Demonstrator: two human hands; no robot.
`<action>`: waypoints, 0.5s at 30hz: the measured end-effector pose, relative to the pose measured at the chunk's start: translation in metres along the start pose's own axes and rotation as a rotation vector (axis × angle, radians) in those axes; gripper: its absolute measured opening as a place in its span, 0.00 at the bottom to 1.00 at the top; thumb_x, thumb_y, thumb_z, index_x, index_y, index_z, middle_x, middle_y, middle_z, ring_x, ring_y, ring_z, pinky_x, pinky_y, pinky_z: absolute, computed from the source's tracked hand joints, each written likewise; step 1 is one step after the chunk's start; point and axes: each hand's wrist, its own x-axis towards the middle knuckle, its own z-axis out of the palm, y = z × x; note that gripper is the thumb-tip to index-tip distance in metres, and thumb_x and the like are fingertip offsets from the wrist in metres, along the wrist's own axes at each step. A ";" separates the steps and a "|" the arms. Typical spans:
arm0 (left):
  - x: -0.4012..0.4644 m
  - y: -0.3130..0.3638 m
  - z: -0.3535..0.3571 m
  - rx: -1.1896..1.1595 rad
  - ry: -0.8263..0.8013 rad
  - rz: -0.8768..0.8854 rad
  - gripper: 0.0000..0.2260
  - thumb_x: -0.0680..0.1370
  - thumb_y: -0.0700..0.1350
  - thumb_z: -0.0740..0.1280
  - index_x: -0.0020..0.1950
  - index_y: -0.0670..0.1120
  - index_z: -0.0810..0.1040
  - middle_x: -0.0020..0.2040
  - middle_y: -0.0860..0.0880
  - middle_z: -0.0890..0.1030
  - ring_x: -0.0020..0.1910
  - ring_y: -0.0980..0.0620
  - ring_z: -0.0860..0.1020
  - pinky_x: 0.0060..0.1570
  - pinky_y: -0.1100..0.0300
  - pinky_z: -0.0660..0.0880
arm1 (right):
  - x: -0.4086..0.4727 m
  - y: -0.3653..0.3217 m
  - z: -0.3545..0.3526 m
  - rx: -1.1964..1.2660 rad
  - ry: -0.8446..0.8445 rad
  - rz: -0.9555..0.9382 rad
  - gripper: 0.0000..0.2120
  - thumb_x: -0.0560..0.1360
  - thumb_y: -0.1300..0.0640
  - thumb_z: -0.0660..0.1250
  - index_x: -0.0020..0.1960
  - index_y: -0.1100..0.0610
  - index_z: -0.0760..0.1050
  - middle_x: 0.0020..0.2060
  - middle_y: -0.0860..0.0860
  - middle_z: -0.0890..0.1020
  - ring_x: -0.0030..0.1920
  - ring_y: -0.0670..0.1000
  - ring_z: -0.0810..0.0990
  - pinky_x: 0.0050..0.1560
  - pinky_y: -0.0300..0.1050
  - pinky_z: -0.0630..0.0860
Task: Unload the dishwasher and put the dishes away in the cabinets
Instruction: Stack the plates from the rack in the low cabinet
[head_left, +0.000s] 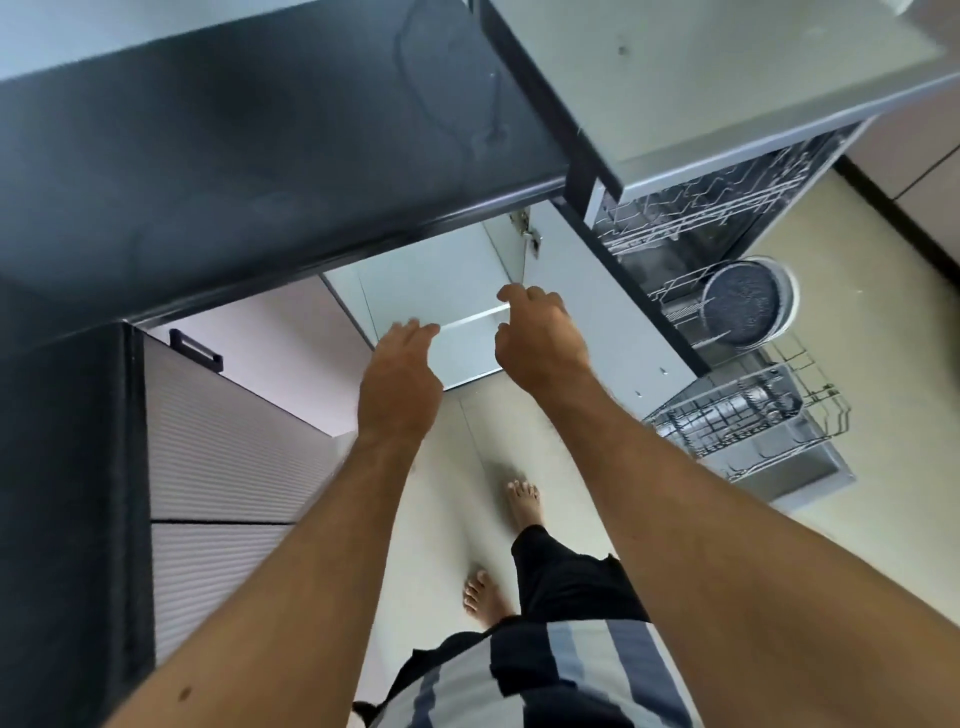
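From the head view, the person stands barefoot on the pale tiled floor (857, 332), both arms stretched toward the open pale-grey base cabinet (441, 291) under the front edge of the black stone countertop (260, 156). The left hand (400, 374) is empty, fingers straight and held loosely together; the right hand (540, 338) is empty too, fingers curled but closed on nothing, near the front edge of the white cabinet shelf (475, 318).

The risk I see lies to the right: the grey dishwasher door (810, 467) lies folded down at shin height, with the lower wire rack (743, 415) pulled out over it. A careless step back that way could catch a shin. Rising from the cabinet, the head could meet the countertop's edge.

The round dark speckled non-stick pan with a pale rim (748, 304) stands on edge in the dishwasher's middle rack, not yet unloaded. It looks dry; its handle is not visible.
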 end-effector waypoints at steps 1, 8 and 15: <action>0.001 0.009 -0.003 -0.010 -0.002 0.029 0.22 0.77 0.32 0.65 0.71 0.44 0.73 0.70 0.43 0.74 0.71 0.42 0.70 0.68 0.47 0.71 | -0.003 0.002 -0.009 0.002 0.019 0.013 0.20 0.76 0.62 0.62 0.68 0.55 0.70 0.59 0.55 0.77 0.62 0.58 0.71 0.49 0.50 0.74; -0.001 0.066 -0.013 -0.030 -0.029 0.153 0.30 0.79 0.35 0.64 0.79 0.43 0.58 0.74 0.43 0.69 0.73 0.43 0.67 0.67 0.52 0.70 | -0.026 0.028 -0.073 -0.104 0.120 0.026 0.19 0.77 0.60 0.62 0.68 0.55 0.71 0.60 0.57 0.77 0.63 0.60 0.72 0.54 0.53 0.75; 0.007 0.122 -0.014 -0.024 -0.030 0.247 0.30 0.76 0.36 0.66 0.77 0.43 0.62 0.72 0.42 0.70 0.71 0.43 0.68 0.69 0.50 0.69 | -0.047 0.080 -0.127 -0.094 0.200 0.148 0.17 0.77 0.57 0.62 0.66 0.54 0.72 0.59 0.55 0.78 0.62 0.57 0.73 0.56 0.56 0.77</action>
